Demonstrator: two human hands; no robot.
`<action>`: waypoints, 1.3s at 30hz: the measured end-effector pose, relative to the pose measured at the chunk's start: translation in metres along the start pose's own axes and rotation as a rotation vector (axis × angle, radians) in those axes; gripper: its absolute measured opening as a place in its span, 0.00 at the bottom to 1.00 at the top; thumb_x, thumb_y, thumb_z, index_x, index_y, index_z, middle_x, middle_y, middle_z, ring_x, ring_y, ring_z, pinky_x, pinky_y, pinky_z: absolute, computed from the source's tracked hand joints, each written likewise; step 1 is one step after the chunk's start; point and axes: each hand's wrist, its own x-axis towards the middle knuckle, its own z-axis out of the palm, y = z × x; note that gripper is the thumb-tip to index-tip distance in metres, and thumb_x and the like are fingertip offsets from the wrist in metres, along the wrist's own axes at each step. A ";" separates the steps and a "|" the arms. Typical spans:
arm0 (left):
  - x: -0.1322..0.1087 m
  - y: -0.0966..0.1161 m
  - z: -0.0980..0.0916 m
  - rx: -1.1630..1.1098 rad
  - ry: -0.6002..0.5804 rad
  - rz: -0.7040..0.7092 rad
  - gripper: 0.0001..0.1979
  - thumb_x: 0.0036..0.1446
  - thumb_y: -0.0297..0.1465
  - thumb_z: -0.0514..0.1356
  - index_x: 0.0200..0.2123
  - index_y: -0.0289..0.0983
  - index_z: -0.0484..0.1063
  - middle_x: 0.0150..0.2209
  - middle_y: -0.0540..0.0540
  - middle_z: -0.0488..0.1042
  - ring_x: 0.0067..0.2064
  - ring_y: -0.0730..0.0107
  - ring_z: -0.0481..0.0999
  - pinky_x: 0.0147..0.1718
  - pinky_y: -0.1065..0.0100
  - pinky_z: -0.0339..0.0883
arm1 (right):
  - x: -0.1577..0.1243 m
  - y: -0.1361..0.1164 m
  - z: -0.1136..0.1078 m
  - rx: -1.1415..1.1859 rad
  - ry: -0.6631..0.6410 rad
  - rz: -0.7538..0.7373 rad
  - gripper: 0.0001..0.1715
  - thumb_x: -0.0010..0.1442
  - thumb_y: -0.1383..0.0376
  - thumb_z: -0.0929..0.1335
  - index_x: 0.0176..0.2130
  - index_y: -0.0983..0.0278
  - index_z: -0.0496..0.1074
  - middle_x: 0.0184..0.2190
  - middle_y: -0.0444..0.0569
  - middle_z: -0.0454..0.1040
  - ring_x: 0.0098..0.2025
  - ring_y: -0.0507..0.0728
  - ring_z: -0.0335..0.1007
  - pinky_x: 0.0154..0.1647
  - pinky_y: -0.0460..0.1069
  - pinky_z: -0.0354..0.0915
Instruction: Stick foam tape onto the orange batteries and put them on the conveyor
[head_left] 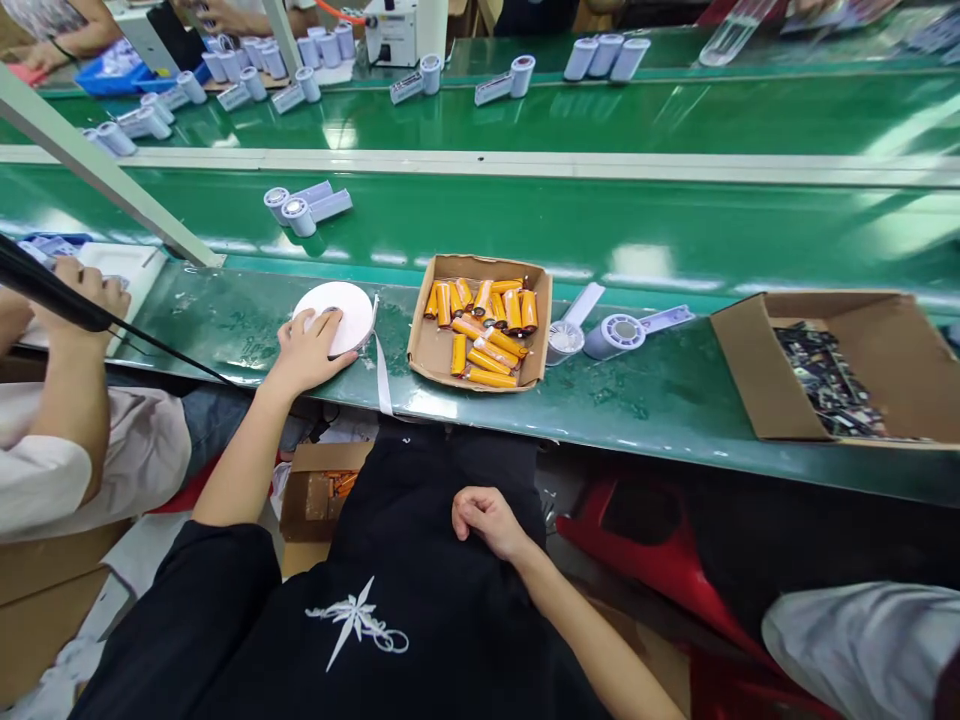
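Head view: L hand spread open on white roll, ctr-left; R hand loosely curled, low ctr, can't see inside.

The bench holds one white roll, two cardboard boxes, two fans and over a dozen orange batteries, the near belt two more fans.

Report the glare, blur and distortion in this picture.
In the head view, pale glare whitens patches of the green belt and the white roll looks nearly washed out; in the head view, the left hand and right hand look fairly sharp, the clear container softer; in the head view, the cardboard box at right seems stretched.
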 end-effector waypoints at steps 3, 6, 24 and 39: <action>0.003 0.000 0.000 0.015 -0.003 -0.022 0.46 0.69 0.55 0.53 0.81 0.36 0.55 0.81 0.31 0.57 0.80 0.22 0.46 0.73 0.23 0.40 | 0.003 0.001 0.005 0.115 0.122 -0.095 0.32 0.64 0.41 0.78 0.28 0.61 0.69 0.18 0.41 0.67 0.21 0.51 0.57 0.24 0.48 0.51; 0.002 -0.004 0.006 -0.008 0.047 0.013 0.46 0.69 0.54 0.52 0.80 0.32 0.57 0.80 0.31 0.59 0.79 0.23 0.47 0.75 0.29 0.44 | 0.010 -0.008 0.008 0.202 0.168 -0.169 0.32 0.66 0.42 0.78 0.28 0.59 0.65 0.18 0.38 0.61 0.22 0.51 0.52 0.25 0.49 0.49; 0.001 -0.016 0.024 -0.178 0.258 0.125 0.42 0.64 0.50 0.64 0.75 0.37 0.67 0.71 0.31 0.73 0.79 0.24 0.54 0.77 0.29 0.47 | 0.064 -0.180 0.004 -0.035 0.101 -0.504 0.29 0.71 0.44 0.74 0.29 0.58 0.65 0.20 0.40 0.63 0.22 0.53 0.59 0.26 0.49 0.55; 0.008 -0.027 0.034 -0.106 0.464 0.307 0.40 0.63 0.51 0.67 0.75 0.48 0.66 0.66 0.36 0.80 0.68 0.30 0.74 0.72 0.30 0.61 | 0.123 -0.246 0.004 0.114 0.345 -0.413 0.41 0.68 0.31 0.70 0.26 0.57 0.55 0.17 0.36 0.50 0.21 0.52 0.47 0.24 0.48 0.54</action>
